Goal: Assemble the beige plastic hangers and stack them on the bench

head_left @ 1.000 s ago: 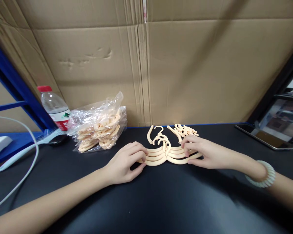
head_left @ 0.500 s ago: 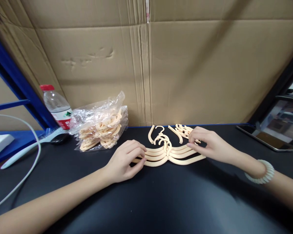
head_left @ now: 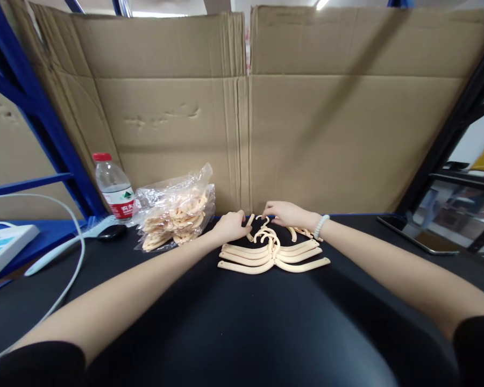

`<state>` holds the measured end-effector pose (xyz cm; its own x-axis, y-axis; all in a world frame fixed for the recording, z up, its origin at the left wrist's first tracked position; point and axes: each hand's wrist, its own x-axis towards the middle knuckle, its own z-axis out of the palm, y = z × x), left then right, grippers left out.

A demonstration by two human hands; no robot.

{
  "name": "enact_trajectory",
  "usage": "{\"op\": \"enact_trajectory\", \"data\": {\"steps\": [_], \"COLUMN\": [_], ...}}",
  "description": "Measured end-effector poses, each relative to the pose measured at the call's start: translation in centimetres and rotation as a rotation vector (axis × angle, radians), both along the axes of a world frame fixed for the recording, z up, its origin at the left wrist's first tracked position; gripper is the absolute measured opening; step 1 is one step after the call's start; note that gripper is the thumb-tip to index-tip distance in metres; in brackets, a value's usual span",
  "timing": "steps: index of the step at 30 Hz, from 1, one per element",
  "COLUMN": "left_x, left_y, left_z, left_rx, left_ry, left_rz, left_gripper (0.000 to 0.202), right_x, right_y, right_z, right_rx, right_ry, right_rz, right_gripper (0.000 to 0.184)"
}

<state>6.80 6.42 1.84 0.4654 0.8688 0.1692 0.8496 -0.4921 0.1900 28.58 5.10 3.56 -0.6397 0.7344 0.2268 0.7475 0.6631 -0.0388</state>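
Note:
A stack of cream plastic folding hangers (head_left: 262,259) lies on the black table, arms spread and hooks to the back. My left hand (head_left: 232,226) is just behind its left side, fingers bent and apart, close against a loose hanger arm (head_left: 250,228); whether it touches the arm is unclear. Behind the stack, my right hand (head_left: 287,214) is open, fingertips and thumb spread beside a loose hanger hook (head_left: 263,221). Under the right hand, another loose arm (head_left: 292,234) shows partly. More hanger parts (head_left: 305,232) are mostly hidden by the right wrist.
Clear plastic bags of cream hanger parts (head_left: 175,217) stand at left, with a red-capped water bottle (head_left: 115,188) behind. A dark mouse-like object (head_left: 112,232) and a white cable (head_left: 79,255) lie further left. Cardboard (head_left: 326,134) walls the back; a tablet-like device (head_left: 417,236) is at right.
Both hands have left the hanger stack and moved back to the loose pieces behind it. The view has tilted up, showing the cardboard's top edge.

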Motion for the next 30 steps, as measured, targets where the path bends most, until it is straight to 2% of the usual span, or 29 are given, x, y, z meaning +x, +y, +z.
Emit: {"op": "enact_trajectory", "data": {"steps": [2,5,9,14,16,18,20,22,25,27,30], "left_x": [0.6,1.0,0.7,-0.8,-1.4,-1.8,-1.8,-1.7,-1.6,-1.6,-1.7], "left_y": [0.6,0.7,0.6,0.5,-0.6,-2.6,-5.5,-8.6,-12.4,-13.8,-14.1], "left_z": [0.0,0.3,0.8,2.3,3.0,3.2,2.6,1.3,-1.0,-2.1,-2.7], "left_rx": [-0.04,-0.087,-0.145,-0.201,-0.216,-0.236,-0.243,-0.25,-0.361,-0.435,-0.462], "left_ry": [0.016,0.01,-0.052,-0.239,-0.358,-0.506,-0.662,-0.772,-1.073,-1.117,-1.138], "left_rz": [0.054,0.105,0.121,0.102,0.066,0.008,-0.058,-0.107,-0.302,-0.345,-0.323], "left_gripper": [0.028,0.03,0.031,0.027,0.02,0.011,0.008,0.011,0.016,0.016,0.016], "right_x": [-0.7,-1.1,-1.0,-0.3,-0.1,0.1,0.1,-0.1,-0.7,-1.0,-1.4], "right_y": [0.9,1.5,1.5,-0.1,-1.7,-3.9,-6.5,-9.3,-12.9,-14.6,-15.7], "right_z": [-0.6,-1.3,-1.8,-1.0,-0.4,0.1,0.3,0.1,-0.8,-1.5,-2.1], "right_rx": [-0.003,0.012,0.047,0.16,0.189,0.164,0.087,-0.013,-0.314,-0.47,-0.619], "right_ry": [-0.046,-0.066,0.032,0.423,0.619,0.787,0.91,1.029,1.34,1.442,1.515], "right_rz": [0.014,0.021,0.001,-0.139,-0.198,-0.228,-0.224,-0.205,-0.141,-0.099,-0.041], "right_gripper": [0.021,0.007,0.016,0.011,0.013,0.017,0.018,0.015,0.014,0.014,0.021]}}
